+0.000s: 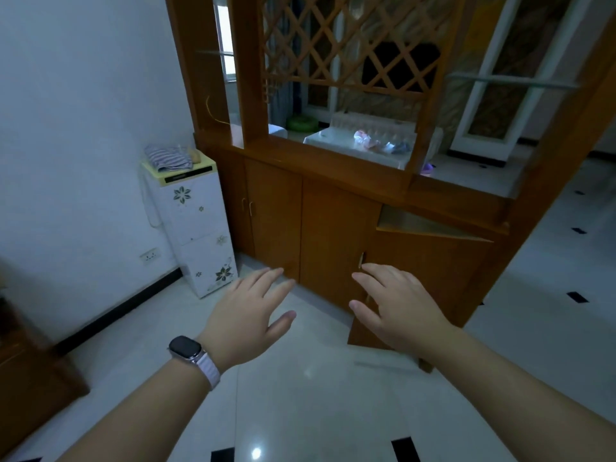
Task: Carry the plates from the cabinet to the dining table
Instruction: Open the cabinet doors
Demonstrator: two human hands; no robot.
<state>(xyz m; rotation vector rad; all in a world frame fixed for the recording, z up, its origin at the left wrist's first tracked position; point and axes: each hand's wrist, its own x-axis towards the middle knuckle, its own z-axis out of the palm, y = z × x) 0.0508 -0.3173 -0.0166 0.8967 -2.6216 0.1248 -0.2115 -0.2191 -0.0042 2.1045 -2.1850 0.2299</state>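
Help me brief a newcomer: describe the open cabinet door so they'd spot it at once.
Find the wooden cabinet with the lattice top, beside the white flowered unit. Of its low doors, take the rightmost door, at the right hand. It alone stands swung outward; the others are shut.

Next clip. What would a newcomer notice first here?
The left hand and right hand, both open, reach out in the foreground toward a wooden cabinet across the middle. One door, just behind the right hand, stands ajar. A white flowered unit stands by the wall beside the cabinet.
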